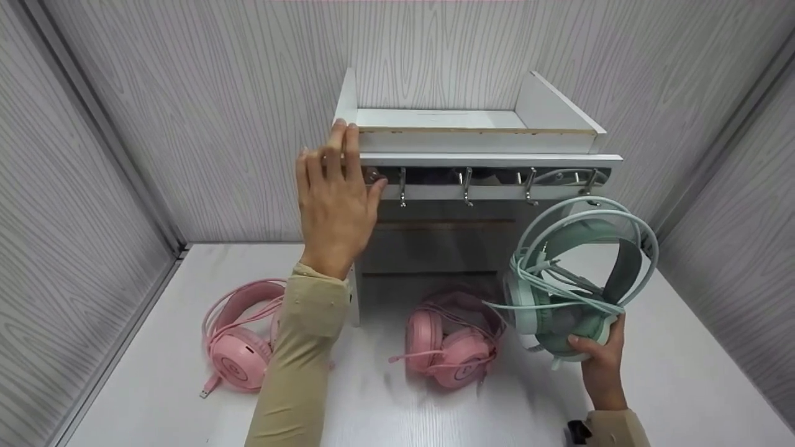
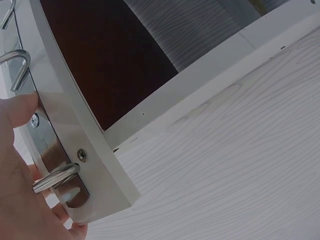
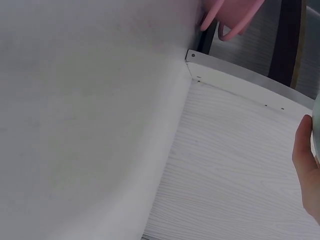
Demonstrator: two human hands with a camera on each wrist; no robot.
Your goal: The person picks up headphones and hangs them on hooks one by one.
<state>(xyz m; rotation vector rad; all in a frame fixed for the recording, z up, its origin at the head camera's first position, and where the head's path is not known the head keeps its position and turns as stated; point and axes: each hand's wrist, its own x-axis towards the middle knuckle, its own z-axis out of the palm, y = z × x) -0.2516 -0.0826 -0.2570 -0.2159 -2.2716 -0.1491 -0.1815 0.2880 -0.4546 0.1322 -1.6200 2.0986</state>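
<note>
Holding the green headset by its lower earcup, the person's right hand pinches with thumb and fingers; the headset stretches from that grip toward 11 o'clock. Its arch points between 12 and 1, almost upright, and overlaps in view the rightmost hook, at 12 o'clock from this nearer hand; whether they touch cannot be told.

The left hand grips the opposite end of the hook rail, thumb on the front, fingers wrapped round behind. At its 2 o'clock sits a white open-topped tray; both pink headsets lie outside it, one at the right hand's 9 o'clock, the other at the left hand's 7.
</note>
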